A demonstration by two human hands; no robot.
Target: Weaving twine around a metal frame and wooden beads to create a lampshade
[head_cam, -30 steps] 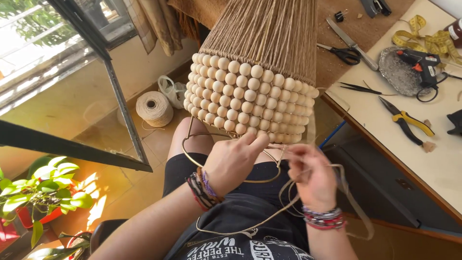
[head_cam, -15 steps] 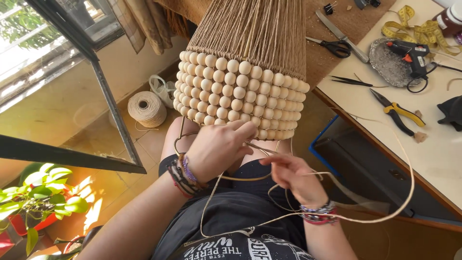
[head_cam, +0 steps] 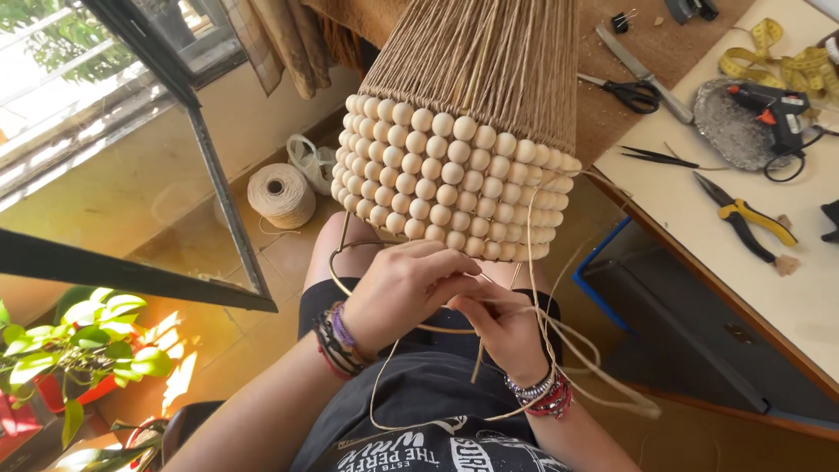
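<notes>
The left hand (head_cam: 404,293) lies palm-down over the lower ring of a wire frame (head_cam: 343,278), fingers curled together and closed around the ring and the cord just under the bottom row of beads. The right hand (head_cam: 498,325) sits just beside it, touching it, its fingers bunched and pinching a pale cord (head_cam: 559,336); the cord loops out to the right of the wrist and trails down across the dark clothing on the lap. Both wrists carry stacks of bracelets.

The piece the hands are on is a lampshade (head_cam: 472,105) resting on the person's lap, leaning away toward the far side. Its upper part is wrapped in tight vertical strands of tan twine, and below that run several rows of round wooden beads (head_cam: 446,188), with the bare wire frame showing beneath them.

On the floor to the left stands a spool of twine (head_cam: 280,196), near a glass door panel; a potted plant (head_cam: 70,350) sits at the near left. The surface (head_cam: 786,297) on the right carries yellow-handled pliers (head_cam: 747,225), a glue gun (head_cam: 773,109) on a metal tray, black scissors (head_cam: 625,94), tweezers (head_cam: 655,159) and a yellow tape measure (head_cam: 773,54).
</notes>
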